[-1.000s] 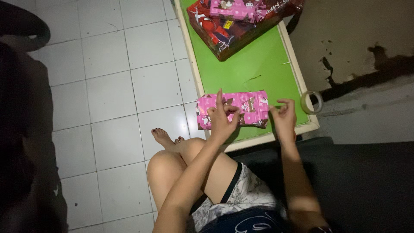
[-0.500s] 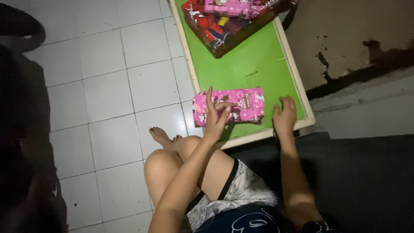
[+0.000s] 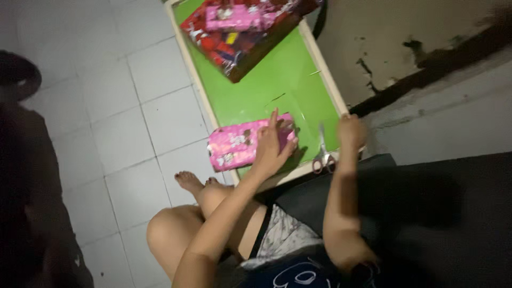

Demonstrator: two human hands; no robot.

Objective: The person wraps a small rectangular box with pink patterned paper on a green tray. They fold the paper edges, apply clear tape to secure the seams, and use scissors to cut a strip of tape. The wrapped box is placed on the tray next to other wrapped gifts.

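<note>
Pressing left hand (image 3: 272,146) flat on glossy pink wrapped box (image 3: 242,143), right hand (image 3: 351,132) grip seemingly empty, near scissors (image 3: 323,152).

Left hand (image 3: 272,145) flat, fingers spread; right hand (image 3: 351,131) curled, arms extended.

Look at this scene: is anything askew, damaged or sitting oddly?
Yes. The pink wrapped box under the left hand overhangs the left edge of the green table. Scissors lie near the front rim, and the wall shows peeling, dark patches.

Bare arms, pale patterned shorts (image 3: 282,237)
</note>
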